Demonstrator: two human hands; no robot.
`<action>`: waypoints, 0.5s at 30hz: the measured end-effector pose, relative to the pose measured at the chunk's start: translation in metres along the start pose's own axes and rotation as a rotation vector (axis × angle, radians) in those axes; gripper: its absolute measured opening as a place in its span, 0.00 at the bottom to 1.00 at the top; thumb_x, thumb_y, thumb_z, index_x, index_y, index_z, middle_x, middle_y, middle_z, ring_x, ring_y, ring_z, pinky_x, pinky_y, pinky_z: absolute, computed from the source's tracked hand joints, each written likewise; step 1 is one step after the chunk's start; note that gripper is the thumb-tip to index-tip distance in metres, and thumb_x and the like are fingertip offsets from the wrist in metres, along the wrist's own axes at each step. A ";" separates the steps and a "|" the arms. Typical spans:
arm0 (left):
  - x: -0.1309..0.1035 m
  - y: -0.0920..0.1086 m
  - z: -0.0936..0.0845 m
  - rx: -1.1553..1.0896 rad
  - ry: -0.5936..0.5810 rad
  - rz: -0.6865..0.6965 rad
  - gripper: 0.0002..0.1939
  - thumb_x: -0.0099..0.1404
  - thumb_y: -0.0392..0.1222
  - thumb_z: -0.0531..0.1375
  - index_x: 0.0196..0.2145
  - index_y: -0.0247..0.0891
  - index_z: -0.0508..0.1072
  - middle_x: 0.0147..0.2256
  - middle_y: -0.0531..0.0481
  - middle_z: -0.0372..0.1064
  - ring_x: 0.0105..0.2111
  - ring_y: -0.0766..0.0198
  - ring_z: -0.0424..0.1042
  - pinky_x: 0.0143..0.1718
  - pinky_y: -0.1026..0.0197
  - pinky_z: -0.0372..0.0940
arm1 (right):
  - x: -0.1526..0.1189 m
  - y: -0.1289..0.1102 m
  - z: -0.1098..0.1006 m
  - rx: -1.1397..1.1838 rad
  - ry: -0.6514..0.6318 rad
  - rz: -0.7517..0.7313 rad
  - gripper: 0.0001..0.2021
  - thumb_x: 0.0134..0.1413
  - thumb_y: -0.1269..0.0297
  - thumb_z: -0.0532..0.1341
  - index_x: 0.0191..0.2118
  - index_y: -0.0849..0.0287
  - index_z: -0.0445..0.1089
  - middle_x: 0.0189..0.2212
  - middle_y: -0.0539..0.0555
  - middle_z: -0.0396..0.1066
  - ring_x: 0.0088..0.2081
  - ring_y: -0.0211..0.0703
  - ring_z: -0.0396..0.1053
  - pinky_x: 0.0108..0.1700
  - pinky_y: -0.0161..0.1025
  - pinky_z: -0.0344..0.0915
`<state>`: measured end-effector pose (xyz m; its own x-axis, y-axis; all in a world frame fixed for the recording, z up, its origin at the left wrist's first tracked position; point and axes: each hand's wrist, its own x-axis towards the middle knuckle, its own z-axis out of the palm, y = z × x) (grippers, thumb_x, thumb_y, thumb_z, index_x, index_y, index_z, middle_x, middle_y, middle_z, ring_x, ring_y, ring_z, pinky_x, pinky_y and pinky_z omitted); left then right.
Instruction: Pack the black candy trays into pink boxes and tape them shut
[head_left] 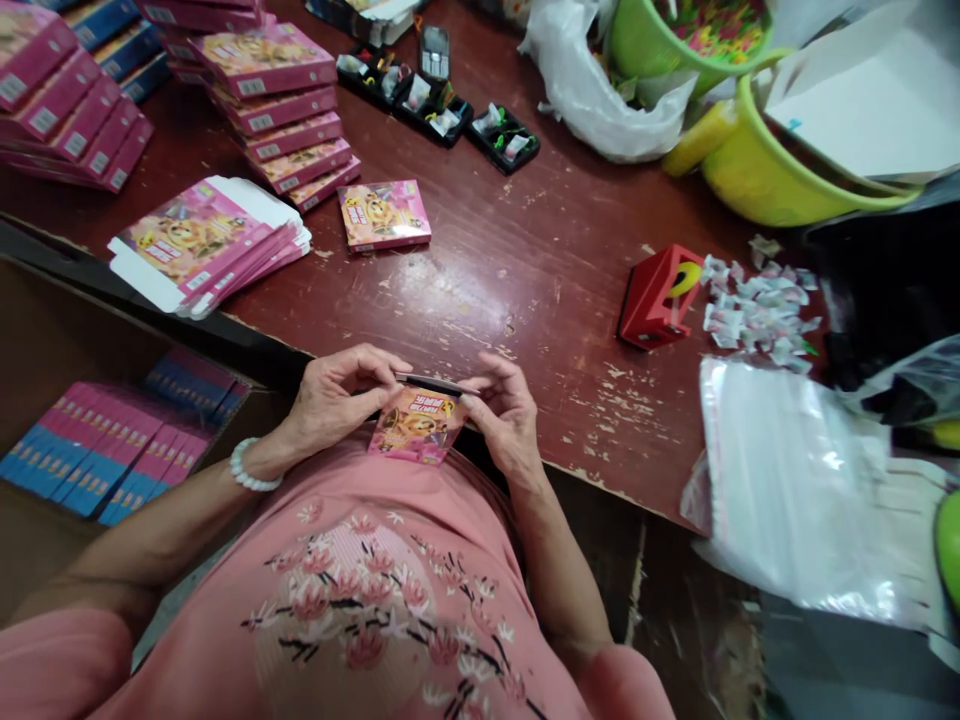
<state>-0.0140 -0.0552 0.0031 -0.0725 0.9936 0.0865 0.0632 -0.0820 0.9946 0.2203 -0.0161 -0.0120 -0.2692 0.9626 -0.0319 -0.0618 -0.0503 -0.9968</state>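
Close to my body, at the table's front edge, a small pink printed box (pixel 417 428) is held up between my two hands. My left hand (pixel 349 385) pinches its upper left corner, a pale beaded bracelet on the wrist. At the upper right corner my right hand (pixel 504 410) grips with the thumb on the printed face. A dark strip (pixel 433 384) shows along the box's top edge; whether it is a tray inside cannot be made out. Further up lies another pink box (pixel 385 215), closed and flat on the table. Left of it are stacked unfolded cartons (pixel 199 240) with white flaps.
Piles of pink boxes (pixel 277 110) stand at the upper left. Black trays with small items (pixel 504 137) lie at the back. Rightward are a red tape dispenser (pixel 658 298), small wrapped packets (pixel 761 310), clear plastic bags (pixel 795 490) and a yellow-green basin (pixel 780 185). A carton of boxes (pixel 112 440) sits lower left.
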 end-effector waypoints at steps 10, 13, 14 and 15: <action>0.006 0.005 -0.005 0.186 -0.232 0.086 0.05 0.65 0.39 0.67 0.34 0.38 0.75 0.43 0.47 0.72 0.40 0.66 0.75 0.37 0.66 0.73 | 0.005 -0.017 -0.019 -0.178 -0.223 0.048 0.12 0.54 0.53 0.73 0.35 0.55 0.77 0.40 0.55 0.79 0.41 0.46 0.77 0.44 0.44 0.73; 0.011 0.005 -0.006 0.089 -0.246 -0.047 0.10 0.65 0.42 0.69 0.40 0.39 0.73 0.39 0.51 0.71 0.35 0.67 0.74 0.35 0.65 0.73 | 0.010 -0.019 -0.017 -0.195 -0.216 0.106 0.10 0.53 0.56 0.73 0.37 0.55 0.78 0.35 0.53 0.79 0.34 0.41 0.74 0.37 0.39 0.71; 0.014 0.005 -0.006 0.077 -0.268 -0.092 0.12 0.65 0.44 0.69 0.43 0.40 0.73 0.38 0.51 0.72 0.33 0.67 0.74 0.34 0.65 0.72 | 0.012 -0.020 -0.016 -0.215 -0.215 0.115 0.10 0.52 0.57 0.73 0.37 0.56 0.78 0.34 0.52 0.78 0.33 0.40 0.73 0.35 0.37 0.69; 0.016 0.006 -0.007 0.086 -0.299 -0.122 0.13 0.65 0.45 0.69 0.45 0.40 0.74 0.38 0.51 0.72 0.33 0.67 0.74 0.34 0.65 0.72 | 0.015 -0.021 -0.015 -0.227 -0.213 0.127 0.09 0.52 0.58 0.73 0.36 0.56 0.79 0.32 0.51 0.78 0.31 0.39 0.72 0.34 0.37 0.68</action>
<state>-0.0217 -0.0401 0.0105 0.2096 0.9756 -0.0660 0.1564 0.0332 0.9871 0.2322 0.0030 0.0075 -0.4574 0.8739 -0.1646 0.1944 -0.0823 -0.9775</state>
